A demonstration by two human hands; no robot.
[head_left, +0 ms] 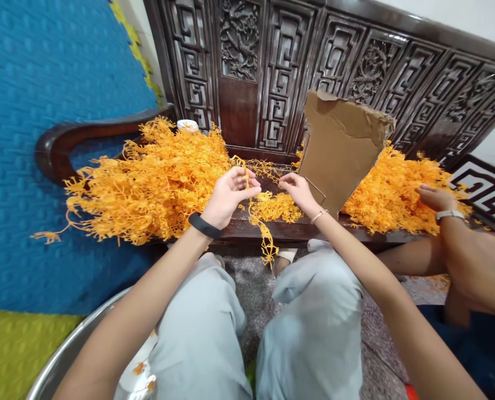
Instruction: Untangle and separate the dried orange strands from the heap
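Observation:
My left hand (230, 197), with a black band on its wrist, pinches an orange branching plastic strand (268, 244). The strand loops over the fingers and dangles past the bench edge. To its right, my right hand (298, 191) has thumb and fingertips pressed together; what they hold, if anything, is too small to make out. Below and between the hands lies a small heap of orange plastic pieces (277, 208) on the dark wooden bench (239, 228). A large pile of tangled orange strands (159, 183) rises left of my left hand.
An upright cardboard piece (339, 150) stands beside my right hand, with another orange pile (397, 194) behind it. A co-worker's hand (439, 199) reaches to that pile. A metal basin (68, 347) sits at lower left, near a blue mat (64, 100). A white cup (188, 125) stands behind.

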